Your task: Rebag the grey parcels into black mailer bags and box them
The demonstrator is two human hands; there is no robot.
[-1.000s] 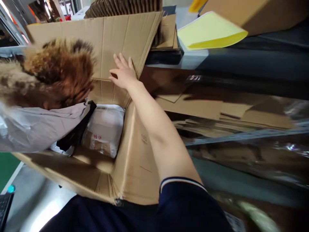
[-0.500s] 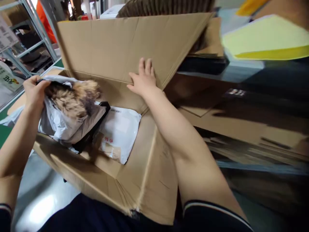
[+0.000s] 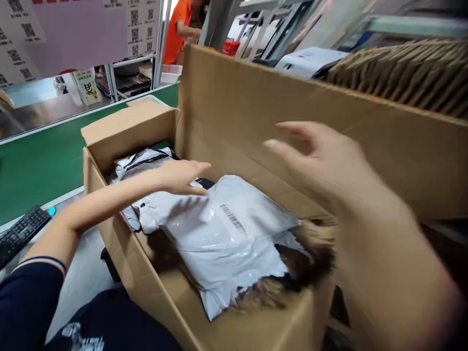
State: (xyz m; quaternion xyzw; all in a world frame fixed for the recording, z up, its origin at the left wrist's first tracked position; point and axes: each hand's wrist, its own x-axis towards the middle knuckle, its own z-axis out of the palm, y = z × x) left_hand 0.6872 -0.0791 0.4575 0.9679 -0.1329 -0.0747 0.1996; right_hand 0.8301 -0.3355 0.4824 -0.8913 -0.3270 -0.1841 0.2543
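Note:
A large cardboard box (image 3: 137,263) stands open in front of me, its long flap raised at the far side. Inside lies a white plastic mailer bag (image 3: 237,239) with a barcode label. Brown fur (image 3: 265,292) sticks out of the bag's torn end, toward the right of the box. My left hand (image 3: 183,176) is over the bag's left part, fingers stretched out and holding nothing; whether it touches the plastic I cannot tell. Above the bag's right side, my right hand (image 3: 316,158) hangs in the air, thumb and fingers apart, somewhat blurred. More packages (image 3: 146,158) fill the box's left end.
A black keyboard (image 3: 22,234) lies at the left, beside a green surface (image 3: 40,161). Stacked cardboard (image 3: 409,78) and a white device (image 3: 310,61) stand behind the flap. A person in orange (image 3: 177,31) is at the back. A sheet with QR codes (image 3: 80,34) hangs upper left.
My view has swung left. The fur-filled bag now lies flat in the box, let go by my left hand, its fur end turned rightward. My right hand has come off the flap.

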